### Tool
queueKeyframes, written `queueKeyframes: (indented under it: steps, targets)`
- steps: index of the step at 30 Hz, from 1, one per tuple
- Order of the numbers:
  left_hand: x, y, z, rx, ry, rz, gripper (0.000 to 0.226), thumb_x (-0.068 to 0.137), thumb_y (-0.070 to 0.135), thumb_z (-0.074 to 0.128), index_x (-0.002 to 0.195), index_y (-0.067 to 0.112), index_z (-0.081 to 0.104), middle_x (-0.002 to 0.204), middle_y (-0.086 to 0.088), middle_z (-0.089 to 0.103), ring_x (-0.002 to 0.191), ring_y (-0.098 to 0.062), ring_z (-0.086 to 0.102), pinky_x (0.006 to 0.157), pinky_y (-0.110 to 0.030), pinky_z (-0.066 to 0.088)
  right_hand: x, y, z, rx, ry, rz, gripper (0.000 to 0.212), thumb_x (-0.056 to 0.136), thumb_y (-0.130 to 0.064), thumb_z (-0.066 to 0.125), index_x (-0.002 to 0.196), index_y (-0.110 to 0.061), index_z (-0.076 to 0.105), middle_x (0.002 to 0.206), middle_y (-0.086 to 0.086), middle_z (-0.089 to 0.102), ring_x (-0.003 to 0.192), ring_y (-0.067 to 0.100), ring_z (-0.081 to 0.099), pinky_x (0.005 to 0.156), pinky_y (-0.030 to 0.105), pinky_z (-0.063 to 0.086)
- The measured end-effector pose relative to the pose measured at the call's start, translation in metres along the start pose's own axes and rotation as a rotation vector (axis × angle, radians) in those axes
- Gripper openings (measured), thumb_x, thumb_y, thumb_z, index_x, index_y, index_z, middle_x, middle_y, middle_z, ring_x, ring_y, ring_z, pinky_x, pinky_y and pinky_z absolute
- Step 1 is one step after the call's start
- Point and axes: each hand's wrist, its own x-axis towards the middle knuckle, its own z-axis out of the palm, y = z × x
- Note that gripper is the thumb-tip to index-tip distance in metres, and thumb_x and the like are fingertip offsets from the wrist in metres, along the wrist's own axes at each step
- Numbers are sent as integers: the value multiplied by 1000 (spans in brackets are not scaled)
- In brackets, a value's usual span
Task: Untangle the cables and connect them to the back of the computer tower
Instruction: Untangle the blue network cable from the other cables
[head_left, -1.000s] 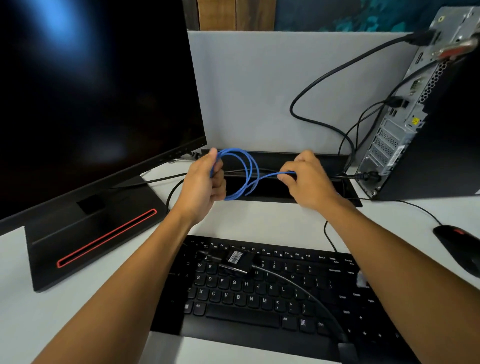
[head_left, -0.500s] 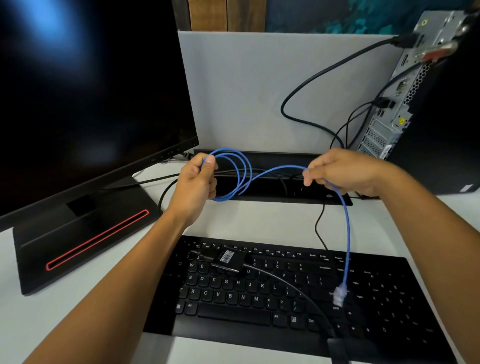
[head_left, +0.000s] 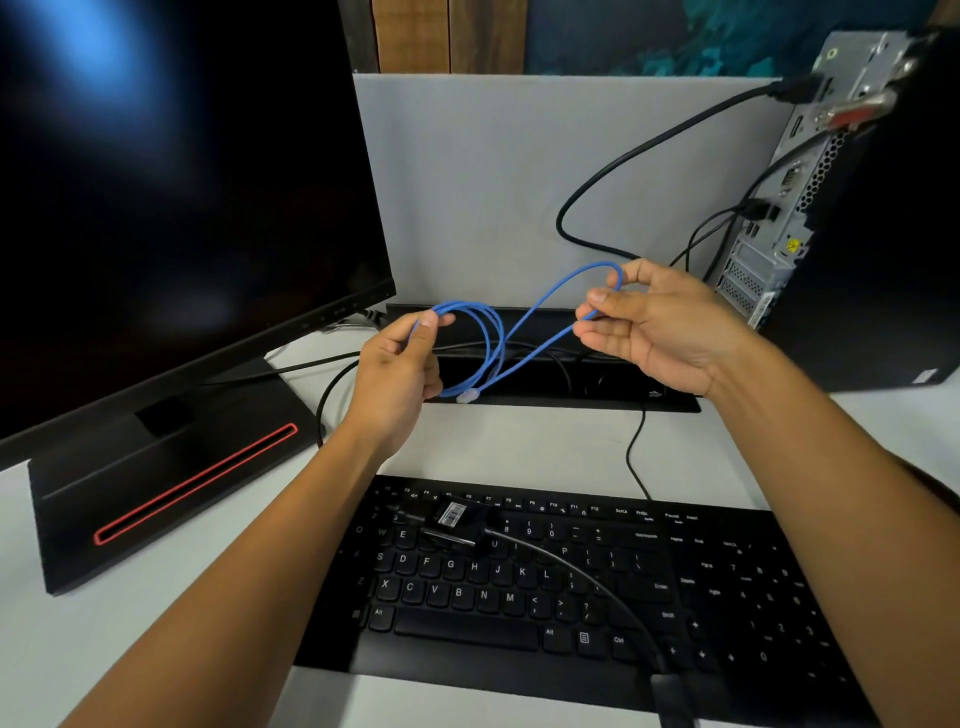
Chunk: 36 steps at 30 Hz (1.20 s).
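The blue cable (head_left: 493, 343) hangs in the air above the back of the table (head_left: 519, 447), stretched between both hands. The left hand (head_left: 397, 379) pinches its coiled loops, thumb and fingers curled round them, and the clear plug (head_left: 467, 397) dangles just below that coil. The right hand (head_left: 660, 332) holds a bend of the same cable between thumb and forefinger, its other fingers loosely curled.

Beneath the cable a black slot tray (head_left: 561, 384) is set into the pale grey table, with dark leads running into it. To the right stands the computer tower (head_left: 810, 208), its metal back facing left with several black cables (head_left: 649, 150) already plugged in. At left a dark monitor (head_left: 182, 208) stands on a black base with a red stripe. Nearer the person lies a black keyboard (head_left: 571, 597), with a black adapter (head_left: 457, 519) and its lead lying across the keys. A light grey partition (head_left: 519, 171) backs the table, with wood panelling and a teal picture above it.
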Motion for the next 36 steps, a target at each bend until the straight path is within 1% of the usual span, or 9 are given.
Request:
queueKeyframes:
  steps: [5, 9, 15, 20, 23, 26, 30, 32, 36]
  targets:
    - [-3, -4, 2, 7, -11, 27, 31, 108, 30, 47, 108, 16, 74, 69, -9, 17, 58, -19, 17, 56, -33, 21, 8, 5, -6, 264, 78, -33, 18, 102, -1, 55, 86, -7, 60, 73, 7, 68, 64, 13, 68, 62, 21, 57]
    - [-2, 0, 9, 15, 12, 15, 34, 109, 31, 45, 112, 7, 69, 64, -2, 16, 59, -20, 15, 56, -35, 19, 8, 16, 1, 245, 119, -27, 22, 101, 4, 54, 85, -11, 55, 78, 10, 68, 69, 19, 74, 65, 25, 60]
    - [-7, 0, 26, 2, -26, -62, 36, 106, 33, 52, 73, 23, 42, 69, -5, 17, 52, -13, 15, 47, -27, 18, -1, 41, 25, 188, -41, 50, 34, 93, 19, 54, 79, -11, 45, 83, 16, 63, 88, 36, 77, 77, 35, 64]
    - [-16, 1, 39, 135, -118, -64, 19, 99, 12, 65, 95, -3, 54, 63, 5, 57, 53, -8, 52, 52, -25, 47, -7, 62, 49, 99, -106, 70, 37, 89, 23, 58, 76, -9, 44, 80, 18, 68, 83, 32, 76, 79, 35, 64]
    - [-16, 6, 39, 184, -81, 28, 8, 98, 1, 61, 100, 3, 69, 76, -7, 61, 68, -12, 55, 68, -32, 51, -6, 66, 47, -74, 41, 114, 43, 81, 5, 80, 97, -14, 46, 101, 21, 69, 82, 28, 76, 71, 33, 63]
    - [-14, 8, 37, 319, -28, 108, 12, 101, 13, 61, 94, 16, 70, 93, -28, 63, 71, -20, 48, 64, -28, 42, -2, 57, 30, -707, 347, -188, 99, 62, -34, 99, 140, -25, 39, 135, 9, 48, 113, 21, 58, 94, 33, 53]
    - [-12, 14, 42, 317, 23, 166, 19, 100, 22, 64, 88, 7, 61, 75, -14, 58, 70, -18, 49, 64, -27, 43, -8, 41, 30, -1155, 13, -533, 118, 57, -64, 91, 156, -29, 36, 149, 0, 36, 137, 21, 37, 116, 41, 38]
    - [-13, 14, 43, 299, -6, 177, 16, 101, 20, 62, 91, 7, 63, 72, -3, 54, 69, -18, 50, 65, -23, 44, -6, 39, 37, -1351, -96, -495, 128, 56, -71, 86, 161, -26, 27, 154, -1, 33, 140, 22, 33, 119, 44, 34]
    - [-17, 11, 35, 340, -192, 244, 17, 102, 22, 59, 92, 8, 61, 85, -19, 61, 76, -28, 59, 73, -41, 50, 3, 28, 43, -1066, -137, -208, 117, 65, -91, 61, 161, -40, 19, 157, -4, 33, 137, 18, 48, 115, 40, 39]
